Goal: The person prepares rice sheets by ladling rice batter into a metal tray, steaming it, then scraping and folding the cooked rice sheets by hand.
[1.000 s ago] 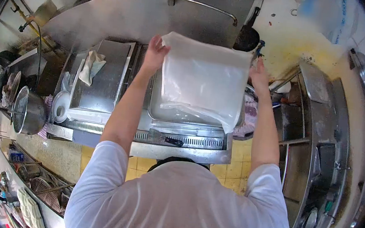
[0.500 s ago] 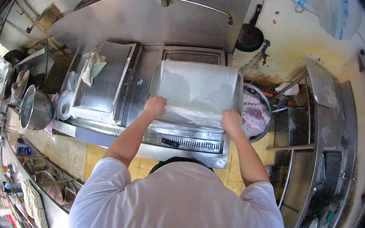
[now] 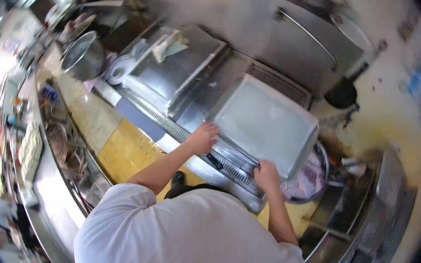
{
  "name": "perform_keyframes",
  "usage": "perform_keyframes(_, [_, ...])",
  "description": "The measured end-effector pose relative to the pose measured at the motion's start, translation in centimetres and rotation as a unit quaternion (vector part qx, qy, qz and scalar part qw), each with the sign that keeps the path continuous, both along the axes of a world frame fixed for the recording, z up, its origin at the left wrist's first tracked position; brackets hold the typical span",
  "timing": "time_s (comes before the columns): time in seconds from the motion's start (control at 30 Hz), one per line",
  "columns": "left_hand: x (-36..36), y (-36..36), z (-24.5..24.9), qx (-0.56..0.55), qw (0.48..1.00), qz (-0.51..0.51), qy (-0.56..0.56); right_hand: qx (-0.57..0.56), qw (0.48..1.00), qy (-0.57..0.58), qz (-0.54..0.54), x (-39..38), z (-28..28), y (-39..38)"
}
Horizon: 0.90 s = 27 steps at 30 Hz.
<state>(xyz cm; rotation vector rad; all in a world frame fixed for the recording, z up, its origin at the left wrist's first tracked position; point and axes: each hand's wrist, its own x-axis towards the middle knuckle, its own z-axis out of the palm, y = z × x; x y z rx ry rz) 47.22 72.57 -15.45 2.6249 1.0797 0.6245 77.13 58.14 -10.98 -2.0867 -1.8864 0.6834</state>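
A shallow metal tray (image 3: pixel 297 165) lies on the steel counter, lined with a translucent plastic sheet (image 3: pixel 268 122) that looks fairly flat. Just off the tray's near left corner is my left hand (image 3: pixel 203 138), its fingers extended and holding nothing. My right hand (image 3: pixel 267 176) is at the near right rim of the tray, with fingers curled over the edge; blur hides exactly how the sheet sits under them. Beneath the left forearm, a tool with a black handle (image 3: pixel 214 160) rests on the slotted front strip of the counter.
A round basin of raw meat (image 3: pixel 306 179) stands right of the tray. On the counter's left are a steel lid (image 3: pixel 176 70) with a cloth (image 3: pixel 169 46) and white plates (image 3: pixel 120 71). Further left is a large metal pot (image 3: pixel 84 55). A pan (image 3: pixel 341 93) hangs on the wall.
The view has turned, so the counter now slants down to the right. My left hand has let go of the sheet's near edge. The sheet's bunched front edge now looks flattened.
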Motion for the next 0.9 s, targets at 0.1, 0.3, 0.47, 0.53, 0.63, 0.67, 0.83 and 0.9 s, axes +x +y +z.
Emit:
perform_keyframes(0.1, [-1.2,-2.3,2.7,-0.081,0.995,0.054,-0.033,0.070,0.997,-0.013,0.035,-3.3,-0.2,0.5])
perform_keyframes(0.3, [-10.3,-5.5,1.2,-0.095,0.984,0.113,-0.096,0.144,0.976,0.118,0.117,-9.7,-3.1,8.0])
perform_keyframes(0.47, [-20.8,-11.7,1.7,-0.105,0.951,0.259,-0.133,0.115,0.989,0.063,0.064,-16.3,-2.7,15.3])
perform_keyframes(0.53, [-25.0,-14.9,1.2,-0.167,0.901,0.369,-0.154,0.072,0.997,-0.031,0.028,-16.7,-5.1,18.1])
perform_keyframes(0.63, [-31.0,-20.3,-1.3,-0.189,0.857,0.452,-0.159,-0.011,0.996,-0.083,-0.018,-15.4,-8.4,21.6])
perform_keyframes(0.67, [-33.0,-22.0,-1.7,-0.187,0.849,0.466,-0.165,-0.036,0.993,-0.110,-0.037,-15.8,-8.1,22.0])
perform_keyframes(0.83, [-39.9,-29.8,-3.4,-0.196,0.771,0.584,-0.165,0.086,0.989,-0.090,-0.076,-23.6,-2.4,21.2])
perform_keyframes(0.9, [-42.2,-31.3,-3.2,-0.219,0.739,0.616,-0.162,0.127,0.991,-0.032,-0.017,-29.3,-1.1,21.0])
